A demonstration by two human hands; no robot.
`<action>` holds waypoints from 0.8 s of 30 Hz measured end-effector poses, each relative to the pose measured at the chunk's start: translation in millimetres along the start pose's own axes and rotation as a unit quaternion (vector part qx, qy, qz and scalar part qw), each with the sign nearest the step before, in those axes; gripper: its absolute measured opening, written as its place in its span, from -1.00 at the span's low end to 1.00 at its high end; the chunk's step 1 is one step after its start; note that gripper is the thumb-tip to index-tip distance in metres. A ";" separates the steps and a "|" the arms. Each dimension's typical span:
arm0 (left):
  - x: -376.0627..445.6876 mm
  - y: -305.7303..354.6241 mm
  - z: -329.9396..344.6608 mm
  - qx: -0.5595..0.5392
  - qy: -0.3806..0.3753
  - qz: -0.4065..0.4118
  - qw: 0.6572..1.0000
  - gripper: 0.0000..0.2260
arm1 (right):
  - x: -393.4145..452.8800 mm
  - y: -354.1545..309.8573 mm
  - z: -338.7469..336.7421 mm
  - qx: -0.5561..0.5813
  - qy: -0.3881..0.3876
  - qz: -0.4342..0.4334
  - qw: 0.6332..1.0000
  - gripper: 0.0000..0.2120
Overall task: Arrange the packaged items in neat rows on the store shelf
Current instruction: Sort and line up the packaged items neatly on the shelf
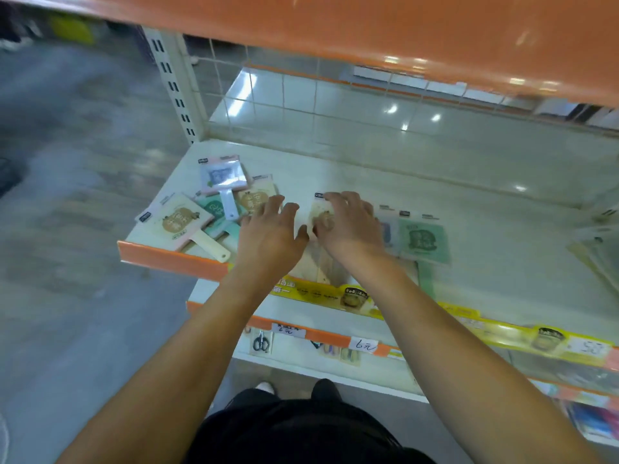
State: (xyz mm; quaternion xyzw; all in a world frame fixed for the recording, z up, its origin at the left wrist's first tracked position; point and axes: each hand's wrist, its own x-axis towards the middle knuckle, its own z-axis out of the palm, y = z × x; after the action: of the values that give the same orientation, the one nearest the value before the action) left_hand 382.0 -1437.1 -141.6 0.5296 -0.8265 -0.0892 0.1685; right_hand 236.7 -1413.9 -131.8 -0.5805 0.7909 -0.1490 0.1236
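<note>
On the white shelf (335, 169) lies a loose pile of packaged paddle-shaped items (214, 209) at the left end, overlapping at odd angles. A beige package (321, 214) lies flat in the middle under my right hand (348, 226), whose fingers rest spread on it. My left hand (271, 232) hovers just left of it, fingers apart, holding nothing. To the right lie a blue package, mostly hidden by my right hand, and a green package (423, 237), side by side with handles toward the front edge.
An orange shelf (368, 25) overhangs close above. A wire grid (284, 92) backs the shelf. More packaged goods (599, 252) sit at the far right. Lower shelves with price tags (363, 344) and scissors (260, 341) lie below. Floor lies to the left.
</note>
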 end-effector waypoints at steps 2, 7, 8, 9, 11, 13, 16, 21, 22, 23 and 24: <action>-4.7 -14.5 -7.3 0.001 0.000 -0.030 1.000 -0.61 | 3.3 -15.9 7.4 -0.002 -0.007 -0.023 1.000 -0.50; -17.5 -54.1 -23.3 0.006 0.041 -0.072 0.997 -0.66 | 10.9 -53.9 24.2 0.000 -0.014 -0.080 0.997 -0.50; -19.5 -61.5 -25.8 0.010 0.045 -0.079 0.996 -0.66 | 12.8 -60.9 27.6 0.000 -0.015 -0.088 0.996 -0.50; -21.7 -70.0 -29.0 0.015 0.049 -0.087 0.995 -0.66 | 15.0 -69.5 31.3 -0.001 -0.016 -0.098 0.995 -0.50; -23.6 -85.0 -35.2 0.019 0.059 -0.103 0.993 -0.65 | 19.9 -85.0 38.3 0.000 -0.022 -0.113 0.993 -0.51; -23.6 -97.2 -40.8 0.015 0.056 -0.116 0.992 -0.65 | 24.5 -98.1 44.6 0.011 -0.025 -0.121 0.992 -0.53; -23.4 -116.4 -46.3 0.014 0.051 -0.128 0.990 -0.63 | 32.1 -117.7 54.9 0.013 -0.013 -0.136 0.990 -0.57; -19.7 -139.8 -47.6 0.018 0.052 -0.142 0.988 -0.65 | 45.2 -140.7 69.2 0.011 -0.004 -0.147 0.989 -0.53; -18.3 -143.2 -47.5 0.018 0.052 -0.142 0.988 -0.66 | 47.2 -144.2 71.6 0.009 -0.002 -0.147 0.989 -0.53; -16.9 -146.0 -47.4 0.016 0.053 -0.142 0.988 -0.66 | 49.3 -146.8 73.2 0.004 0.000 -0.147 0.989 -0.53; -14.5 -149.0 -47.3 0.014 0.053 -0.140 0.989 -0.66 | 52.4 -149.3 74.9 -0.002 0.002 -0.146 0.989 -0.53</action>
State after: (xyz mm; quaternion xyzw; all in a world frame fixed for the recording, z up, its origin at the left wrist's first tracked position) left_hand 531.2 -1485.5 -149.0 0.6464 -0.7352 -0.0727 0.1905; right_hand 380.5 -1512.9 -145.6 -0.6896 0.6984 -0.1646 0.0978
